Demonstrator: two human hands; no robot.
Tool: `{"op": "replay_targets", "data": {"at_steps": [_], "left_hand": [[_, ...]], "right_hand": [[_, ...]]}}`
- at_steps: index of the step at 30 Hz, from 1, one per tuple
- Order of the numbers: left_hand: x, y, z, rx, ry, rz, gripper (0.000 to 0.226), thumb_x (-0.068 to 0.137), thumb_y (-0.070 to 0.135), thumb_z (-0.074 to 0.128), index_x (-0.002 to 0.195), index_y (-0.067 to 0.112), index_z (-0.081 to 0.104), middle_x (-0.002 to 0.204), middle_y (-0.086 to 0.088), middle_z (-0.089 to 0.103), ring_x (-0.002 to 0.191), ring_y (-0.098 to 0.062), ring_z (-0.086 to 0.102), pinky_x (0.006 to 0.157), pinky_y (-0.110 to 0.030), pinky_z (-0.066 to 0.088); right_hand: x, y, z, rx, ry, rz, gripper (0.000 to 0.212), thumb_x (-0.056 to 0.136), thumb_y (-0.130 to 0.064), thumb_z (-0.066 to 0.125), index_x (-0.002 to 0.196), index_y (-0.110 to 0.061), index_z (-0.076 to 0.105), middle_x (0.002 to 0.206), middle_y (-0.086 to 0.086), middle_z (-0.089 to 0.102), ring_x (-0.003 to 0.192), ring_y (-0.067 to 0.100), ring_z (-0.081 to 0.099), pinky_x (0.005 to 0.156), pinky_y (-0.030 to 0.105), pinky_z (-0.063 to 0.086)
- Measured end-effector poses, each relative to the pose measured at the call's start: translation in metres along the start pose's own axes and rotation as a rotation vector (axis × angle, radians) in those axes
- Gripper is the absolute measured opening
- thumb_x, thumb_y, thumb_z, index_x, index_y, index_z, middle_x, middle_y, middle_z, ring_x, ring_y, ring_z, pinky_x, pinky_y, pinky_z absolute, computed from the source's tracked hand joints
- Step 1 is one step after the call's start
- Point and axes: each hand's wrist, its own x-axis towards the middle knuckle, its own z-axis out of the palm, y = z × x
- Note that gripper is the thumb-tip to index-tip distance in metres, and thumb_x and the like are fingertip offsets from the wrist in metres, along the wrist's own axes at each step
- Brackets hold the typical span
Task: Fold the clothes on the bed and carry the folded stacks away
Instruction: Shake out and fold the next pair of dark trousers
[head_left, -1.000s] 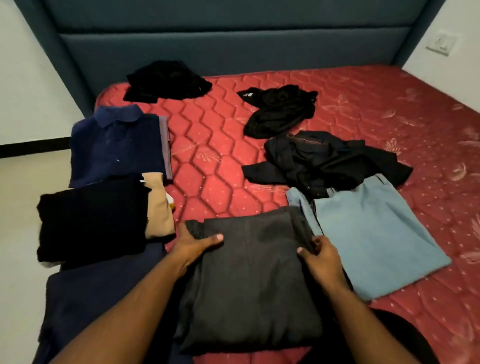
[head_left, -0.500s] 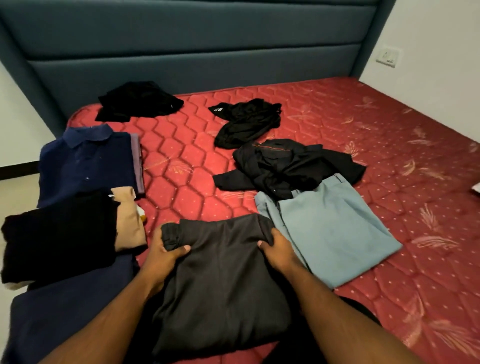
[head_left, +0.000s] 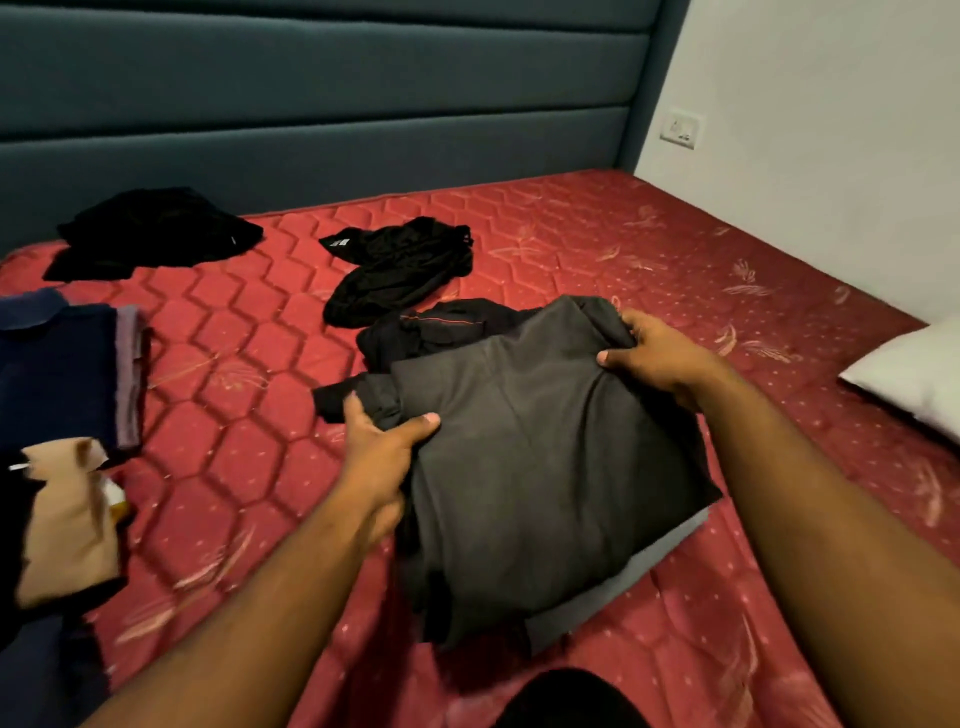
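Stacking step — both grips clenched on the folded dark grey trousers (head_left: 540, 467).
Left hand (head_left: 382, 452) and right hand (head_left: 657, 353) hold its far corners; next, settle it squarely onto the pale grey-blue folded garment (head_left: 623, 587) beneath — then release.

Folded garment (head_left: 545, 467) on mattress (head_left: 249, 364), crumpled clothes (head_left: 400, 270) behind it, stacks (head_left: 57, 374) left, pillow (head_left: 914, 379) right

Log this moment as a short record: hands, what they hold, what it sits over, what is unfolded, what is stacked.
left hand: grips near-left edge of dark grey folded garment
right hand: grips its far-right corner
underneath: light blue-grey folded garment, only its near edge showing
unfolded: three black garments, far left, centre, one partly covered
stacked: navy folded shirt, beige piece, at left
surface: red mattress
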Motion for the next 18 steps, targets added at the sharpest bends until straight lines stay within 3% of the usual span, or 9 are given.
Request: {"op": "replay_targets", "data": {"at_steps": [2,4,6,8,12,15,18], "left_hand": [[0.025,-0.047,0.012,0.081,0.007,-0.105,0.063,0.073,-0.015,0.071,0.122,0.015,0.044,0.118,-0.017,0.064,0.107,-0.035,0.064,0.093,-0.048,0.053],[0.037,-0.086,0.018,0.169,0.022,-0.215,0.07,0.072,-0.011,0.074,0.127,0.016,0.042,0.119,-0.014,0.064,0.101,-0.029,0.066,0.087,-0.039,0.054],[0.043,-0.104,0.018,0.22,0.081,-0.245,0.074,0.073,-0.01,0.075,0.13,0.018,0.037,0.108,-0.006,0.064,0.087,-0.018,0.064,0.072,-0.029,0.051],[0.051,-0.114,0.019,0.24,0.105,-0.262,0.07,0.074,-0.009,0.073,0.126,0.02,0.035,0.103,-0.002,0.063,0.083,-0.016,0.063,0.065,-0.027,0.049],[0.057,-0.125,0.012,0.285,0.086,-0.227,0.066,0.076,-0.011,0.071,0.123,0.02,0.035,0.105,-0.004,0.066,0.088,-0.018,0.067,0.07,-0.032,0.055],[0.049,-0.122,0.015,0.318,0.112,-0.166,0.077,0.075,-0.005,0.076,0.132,0.021,0.032,0.115,-0.006,0.065,0.097,-0.021,0.067,0.086,-0.039,0.055],[0.026,-0.119,0.007,0.251,0.151,-0.155,0.103,0.071,0.01,0.084,0.144,0.035,0.016,0.117,0.004,0.064,0.098,-0.015,0.067,0.093,-0.039,0.053]], "right_hand": [[0.031,0.043,0.015,-0.246,0.091,0.04,0.042,0.086,-0.016,0.066,0.126,-0.01,0.051,0.123,0.015,0.06,0.112,0.033,0.058,0.095,0.04,0.046],[0.04,0.095,0.047,-0.397,0.195,0.034,0.047,0.089,-0.019,0.06,0.133,-0.007,0.046,0.128,0.019,0.054,0.12,0.038,0.051,0.099,0.042,0.041],[0.031,0.135,0.086,-0.357,0.199,0.016,0.05,0.091,-0.03,0.055,0.136,-0.008,0.047,0.136,0.019,0.049,0.127,0.038,0.045,0.106,0.045,0.037],[0.026,0.164,0.114,-0.376,0.224,-0.001,0.066,0.089,-0.051,0.042,0.141,-0.01,0.045,0.147,0.018,0.041,0.136,0.035,0.037,0.112,0.047,0.031],[0.027,0.174,0.123,-0.412,0.306,-0.016,0.075,0.086,-0.06,0.028,0.144,-0.014,0.043,0.152,0.016,0.034,0.139,0.034,0.034,0.114,0.045,0.027],[0.021,0.167,0.11,-0.443,0.322,0.016,0.066,0.092,-0.056,0.041,0.142,-0.014,0.043,0.146,0.016,0.042,0.133,0.034,0.04,0.11,0.045,0.033],[-0.003,0.167,0.085,-0.5,0.433,0.15,0.054,0.091,-0.057,0.047,0.121,-0.013,0.054,0.116,0.019,0.06,0.11,0.039,0.055,0.091,0.047,0.045]]}}
